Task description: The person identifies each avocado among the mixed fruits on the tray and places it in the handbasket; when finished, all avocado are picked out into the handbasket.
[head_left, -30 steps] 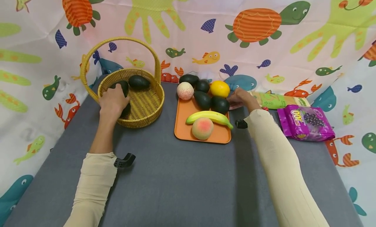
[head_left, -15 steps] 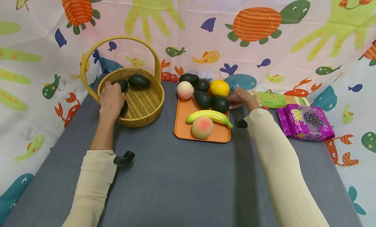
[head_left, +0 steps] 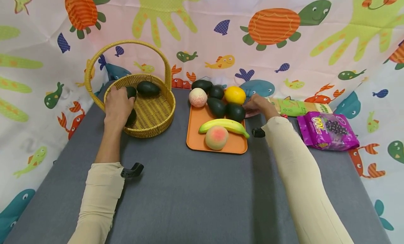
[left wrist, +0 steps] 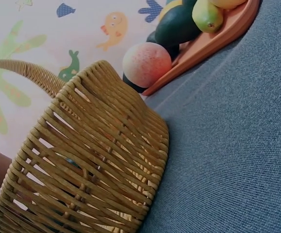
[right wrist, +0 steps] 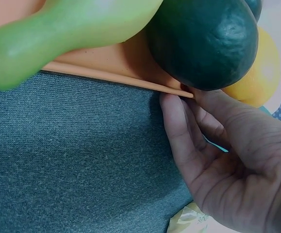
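The orange tray lay right of the wicker basket on a grey surface, its long axis running from near to far and its short near edge from left to right. The basket's handle stood up and arched from left to right over the opening. The right hand pinched the tray's right rim, thumb on the upper side and fingers beneath, just beside a dark green fruit; nearer, the banana stretched from left to right, its right tip at the rim. The left hand reached in at the basket's left side, close to a partly covered oval; its fingertips were hidden, so whether they gripped or merely touched could not be told. A second oval lay at the basket's far side, its long axis roughly left to right. Compared with half a second earlier, the left hand had shifted slightly left and covered more of the nearby oval, while the right hand had kept its pinch on the tray
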`<state>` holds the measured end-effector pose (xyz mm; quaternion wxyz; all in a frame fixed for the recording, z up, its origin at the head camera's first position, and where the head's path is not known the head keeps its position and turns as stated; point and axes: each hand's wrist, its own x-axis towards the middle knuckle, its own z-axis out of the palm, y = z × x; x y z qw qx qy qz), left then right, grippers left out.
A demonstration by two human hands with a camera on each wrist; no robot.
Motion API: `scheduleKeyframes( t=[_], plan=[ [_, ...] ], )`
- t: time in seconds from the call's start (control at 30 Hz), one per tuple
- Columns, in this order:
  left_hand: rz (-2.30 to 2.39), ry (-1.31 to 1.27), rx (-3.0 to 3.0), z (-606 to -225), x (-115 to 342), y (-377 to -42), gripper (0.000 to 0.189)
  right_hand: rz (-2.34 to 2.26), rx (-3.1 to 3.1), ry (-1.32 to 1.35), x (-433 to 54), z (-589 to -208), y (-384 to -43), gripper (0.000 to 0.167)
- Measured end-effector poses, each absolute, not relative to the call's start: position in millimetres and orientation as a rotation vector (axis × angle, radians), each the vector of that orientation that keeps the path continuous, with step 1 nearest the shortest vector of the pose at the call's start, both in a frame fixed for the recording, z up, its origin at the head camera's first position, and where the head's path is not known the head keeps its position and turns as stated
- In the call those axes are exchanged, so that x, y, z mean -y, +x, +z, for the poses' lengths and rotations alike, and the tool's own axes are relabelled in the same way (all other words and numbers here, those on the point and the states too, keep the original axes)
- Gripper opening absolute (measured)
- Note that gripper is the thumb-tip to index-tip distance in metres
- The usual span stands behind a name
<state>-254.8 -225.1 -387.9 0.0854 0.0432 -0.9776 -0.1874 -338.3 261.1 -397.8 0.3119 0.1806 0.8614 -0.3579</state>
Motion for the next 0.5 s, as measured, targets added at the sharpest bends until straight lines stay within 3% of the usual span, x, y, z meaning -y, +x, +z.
scheduleKeyframes(
  t=[0.5],
  plan=[
    [-0.711, -0.056, 2.670, -372, 196, -246, 0.025, -1.001, -2.258, 0.472, -262, -400, -338, 0.016]
  ],
)
